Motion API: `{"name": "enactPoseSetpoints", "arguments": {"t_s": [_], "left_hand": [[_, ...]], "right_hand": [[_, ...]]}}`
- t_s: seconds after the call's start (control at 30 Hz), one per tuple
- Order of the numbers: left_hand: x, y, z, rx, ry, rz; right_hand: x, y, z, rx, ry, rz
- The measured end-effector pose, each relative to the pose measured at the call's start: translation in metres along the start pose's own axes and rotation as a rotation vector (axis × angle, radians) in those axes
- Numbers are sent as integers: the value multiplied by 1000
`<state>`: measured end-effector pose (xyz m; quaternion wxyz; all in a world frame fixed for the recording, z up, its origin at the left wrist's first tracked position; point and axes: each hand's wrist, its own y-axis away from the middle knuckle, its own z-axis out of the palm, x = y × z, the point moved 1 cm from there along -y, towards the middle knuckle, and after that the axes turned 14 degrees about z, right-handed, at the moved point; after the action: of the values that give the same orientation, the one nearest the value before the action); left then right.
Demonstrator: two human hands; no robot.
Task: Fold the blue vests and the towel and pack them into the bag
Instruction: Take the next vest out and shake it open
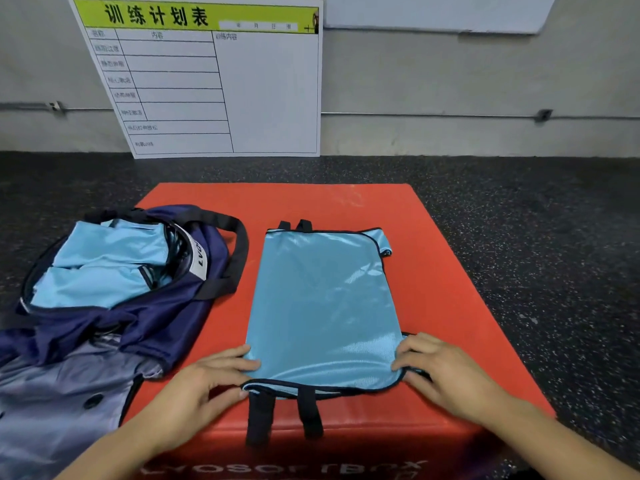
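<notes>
I see a blue vest lying flat on a red box. The vest is folded into a long shape that runs away from me. Two dark straps hang from its near edge, over the front of the box. Two more small dark strap ends poke out at the far edge.

My left hand is at the near left corner of the vest. The fingers are curled and they pinch the edge of the cloth, with the thumb under the hem. My right hand is at the near right corner. Its fingers are curled too and they hold the cloth edge there. Both hands rest on the red box.

The bag is dark blue and sits to the left of the vest, partly on the box and partly off it. It is open at the top. Inside it I see light blue cloth, folded up; it looks like more vests. The bag has black handles that lie beside the vest, close to it but not touching. I cannot see a towel for sure.

The box stands on a dark speckled floor. Behind it, a white board with a green top and black writing leans on a gray wall
</notes>
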<state>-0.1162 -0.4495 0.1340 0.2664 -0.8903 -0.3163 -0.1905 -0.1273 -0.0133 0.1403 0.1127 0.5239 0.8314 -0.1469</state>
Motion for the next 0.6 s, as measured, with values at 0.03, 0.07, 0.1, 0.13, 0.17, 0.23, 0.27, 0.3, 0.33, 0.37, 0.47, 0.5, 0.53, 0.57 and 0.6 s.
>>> {"name": "enactPoseSetpoints", "arguments": {"t_s": [0.03, 0.07, 0.1, 0.13, 0.17, 0.23, 0.27, 0.3, 0.33, 0.37, 0.47, 0.5, 0.53, 0.57, 0.6], "left_hand": [[4, -3, -2, -12, 19, -5], [8, -8, -5, -25, 48, -12], [13, -12, -9, -37, 94, -25], [17, -17, -14, -52, 147, -44], [21, -22, -19, -66, 203, -71], [25, -33, -32, -53, 308, -106], [27, -39, -37, -27, 373, -119], [27, -47, -41, 13, 446, -146], [24, -56, -44, 61, 494, -174], [21, -67, -47, 109, 545, -218], [-10, -99, -48, 203, 506, -374], [-24, -108, -46, 215, 479, -437], [-38, -116, -41, 235, 463, -509], [-51, -122, -37, 265, 451, -585], [-62, -128, -31, 292, 440, -651]], "right_hand": [[-3, -2, -3, -30, 0, 4], [-6, -3, -8, -71, -18, 5], [-9, -5, -14, -120, -45, 1], [-13, -8, -20, -181, -87, 9], [-15, -12, -27, -252, -140, 40], [-18, -23, -44, -418, -286, 132], [-20, -30, -54, -504, -397, 181], [-21, -39, -61, -579, -512, 220], [-21, -49, -68, -629, -605, 249], [-20, -61, -73, -648, -673, 279], [-10, -104, -80, -553, -809, 449], [-1, -118, -76, -504, -838, 530], [8, -130, -71, -473, -874, 616], [17, -141, -66, -459, -913, 695], [22, -148, -60, -473, -932, 768]]}}
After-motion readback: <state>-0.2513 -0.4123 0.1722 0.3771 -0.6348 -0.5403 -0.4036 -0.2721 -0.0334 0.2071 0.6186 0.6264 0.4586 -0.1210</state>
